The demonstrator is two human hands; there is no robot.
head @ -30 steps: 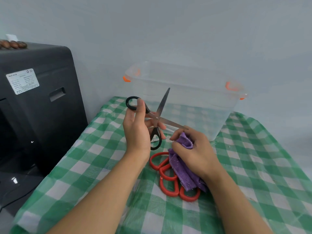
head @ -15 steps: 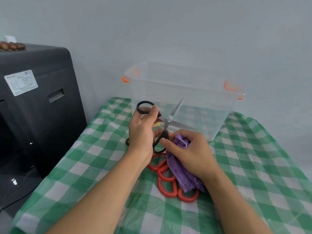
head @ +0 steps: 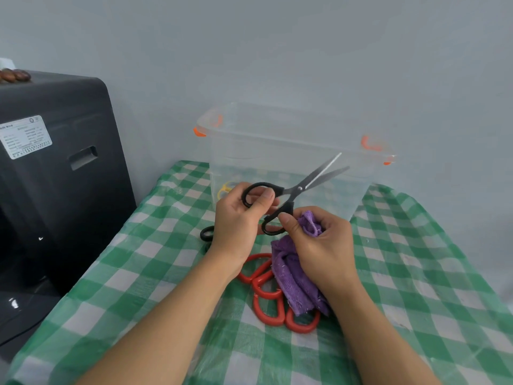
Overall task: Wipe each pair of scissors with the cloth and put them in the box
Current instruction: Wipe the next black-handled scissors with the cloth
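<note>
Your left hand (head: 238, 218) pinches the upper finger loop of the black scissors (head: 294, 190), thumb on the ring. Your right hand (head: 319, 243) grips the purple cloth (head: 294, 276) bunched in its palm, and its thumb presses the lower loop. The scissors are held in the air in front of the clear box (head: 277, 151), their long axis running from 8 o'clock to 2 o'clock, blades slightly parted and tips pointing to 2 o'clock towards the box. At 6 o'clock from your hands, red-handled scissors (head: 266, 298) lie on the green checked tablecloth (head: 416, 273), partly under the cloth. At 9 o'clock stands a black machine (head: 61, 168).
</note>
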